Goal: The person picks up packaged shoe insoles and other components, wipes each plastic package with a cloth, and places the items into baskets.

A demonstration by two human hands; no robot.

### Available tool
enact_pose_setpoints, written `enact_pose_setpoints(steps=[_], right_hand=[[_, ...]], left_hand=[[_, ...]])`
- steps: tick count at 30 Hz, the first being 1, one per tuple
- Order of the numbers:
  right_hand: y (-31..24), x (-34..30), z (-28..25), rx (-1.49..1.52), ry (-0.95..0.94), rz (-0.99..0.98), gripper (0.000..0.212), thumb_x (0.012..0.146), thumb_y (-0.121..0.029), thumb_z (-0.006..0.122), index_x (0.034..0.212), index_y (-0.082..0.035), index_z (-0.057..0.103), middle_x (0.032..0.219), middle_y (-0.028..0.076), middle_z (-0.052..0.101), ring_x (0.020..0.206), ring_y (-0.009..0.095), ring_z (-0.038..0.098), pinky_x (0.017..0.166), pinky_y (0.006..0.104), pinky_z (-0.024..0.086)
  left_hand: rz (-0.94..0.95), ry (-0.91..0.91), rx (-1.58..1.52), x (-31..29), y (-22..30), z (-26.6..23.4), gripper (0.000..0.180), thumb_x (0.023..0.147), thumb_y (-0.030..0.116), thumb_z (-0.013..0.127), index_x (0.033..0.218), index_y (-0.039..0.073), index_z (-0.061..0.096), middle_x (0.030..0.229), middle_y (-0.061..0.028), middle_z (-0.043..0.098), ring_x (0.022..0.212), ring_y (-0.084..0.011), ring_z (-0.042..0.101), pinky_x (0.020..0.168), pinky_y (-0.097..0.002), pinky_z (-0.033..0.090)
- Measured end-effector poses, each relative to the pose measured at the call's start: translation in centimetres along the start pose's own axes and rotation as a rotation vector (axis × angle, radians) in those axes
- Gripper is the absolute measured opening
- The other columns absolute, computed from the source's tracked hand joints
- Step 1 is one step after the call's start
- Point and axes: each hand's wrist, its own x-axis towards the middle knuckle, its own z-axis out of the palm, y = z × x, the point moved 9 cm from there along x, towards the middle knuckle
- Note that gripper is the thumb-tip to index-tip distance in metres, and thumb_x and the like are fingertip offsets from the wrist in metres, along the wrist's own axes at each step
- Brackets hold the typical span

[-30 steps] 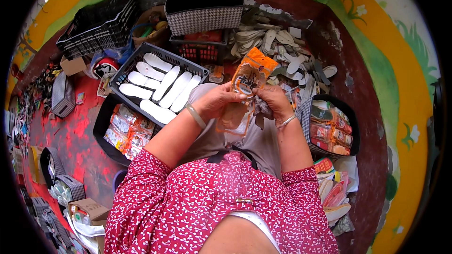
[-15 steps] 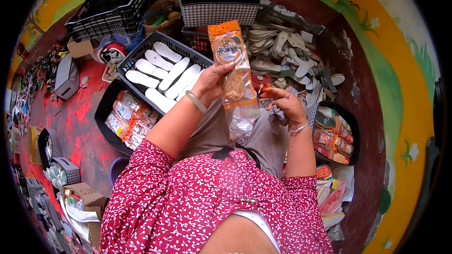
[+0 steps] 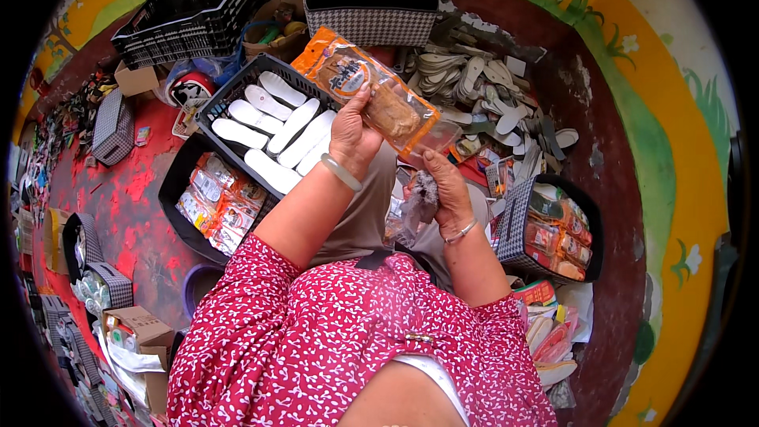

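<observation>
My left hand [image 3: 356, 130] is closed on an orange and clear plastic packet [image 3: 391, 115] with something flat and brown inside. The packet lies slantwise, its orange top toward the upper left. At its lower right end a clear plastic flap [image 3: 439, 136] sticks out, and the fingertips of my right hand [image 3: 449, 190] are at that flap. A crumpled grey cloth [image 3: 420, 196] hangs from the closed right hand. Whether the right fingers also pinch the flap is hard to make out.
Beyond my left arm stands a black crate [image 3: 212, 107] of white insoles [image 3: 294, 125]. A black bin [image 3: 180, 213] of packets sits nearer. On the right are a checked basket [image 3: 515, 225] of packets and a heap of grey insoles [image 3: 498, 83]. A checked box [image 3: 371, 20] stands at the back.
The packet has tilted from upright to slanting, its top swinging left. My right hand has moved left and nearer, to the packet's clear end, with the grey cloth still in it.
</observation>
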Motion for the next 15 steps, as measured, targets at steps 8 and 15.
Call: enact_pose_setpoints(steps=[8,15], right_hand=[[-4.2,-2.5,-0.7,-0.041,0.111,-0.010,0.029,0.087,-0.012,0.059,0.111,0.004,0.054,0.087,0.010,0.064,0.070,0.013,0.061,0.058,0.0230,0.051],[-2.6,-0.9,1.8,0.124,0.102,-0.070,0.030,0.085,-0.009,0.063,0.113,0.002,0.056,0.099,0.007,0.064,0.081,0.012,0.062,0.071,0.0227,0.049]], left_hand=[[0.288,-0.017,0.089,0.5,4.8,0.4,0.031,0.090,0.007,0.053,0.120,0.001,0.047,0.115,-0.0170,0.058,0.108,-0.0295,0.056,0.099,-0.0443,0.042],[0.133,-0.117,0.086,-1.7,-0.8,2.6,0.031,0.089,0.006,0.054,0.120,0.004,0.049,0.112,-0.0139,0.060,0.106,-0.0250,0.057,0.097,-0.0398,0.044]])
